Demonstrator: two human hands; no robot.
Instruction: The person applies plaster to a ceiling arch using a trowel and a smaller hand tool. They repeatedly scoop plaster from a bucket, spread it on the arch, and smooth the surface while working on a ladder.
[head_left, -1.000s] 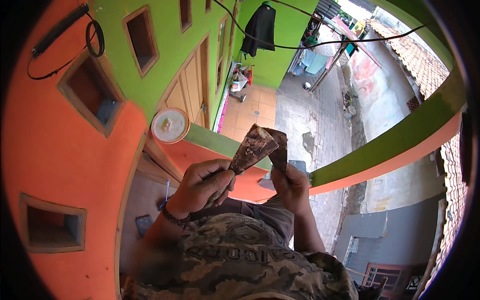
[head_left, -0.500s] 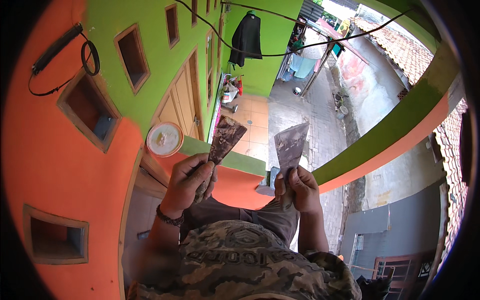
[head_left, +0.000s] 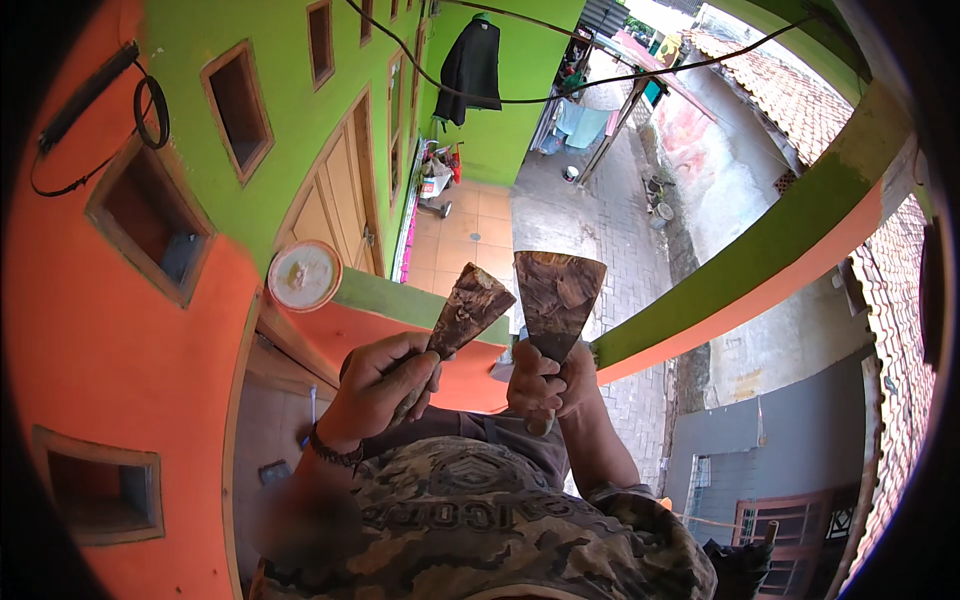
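Observation:
My left hand [head_left: 388, 382] is wrapped round the handle of a narrow putty knife [head_left: 470, 307], its blade pointing up and right, crusted with dark brown residue. In my right hand [head_left: 552, 382] is a wider putty knife [head_left: 558, 292], held upright with its stained, brownish broad face toward me. The two blades are close together, with a small gap between them. Beyond my left hand, a round container [head_left: 304, 276] with whitish paste in it rests on the end of the low green-topped wall [head_left: 385, 297].
An orange and green wall [head_left: 190, 380] with framed recesses rises at my left. A green and orange beam [head_left: 740, 270] curves along the right. Overhead runs a dark cable [head_left: 560, 98]. Farther off are a hanging dark jacket [head_left: 470, 72] and a paved alley [head_left: 610, 220].
My right hand has turned its putty knife, so a brown-stained face shows instead of the greyish one, and has come closer to the left. The view has shifted slightly right.

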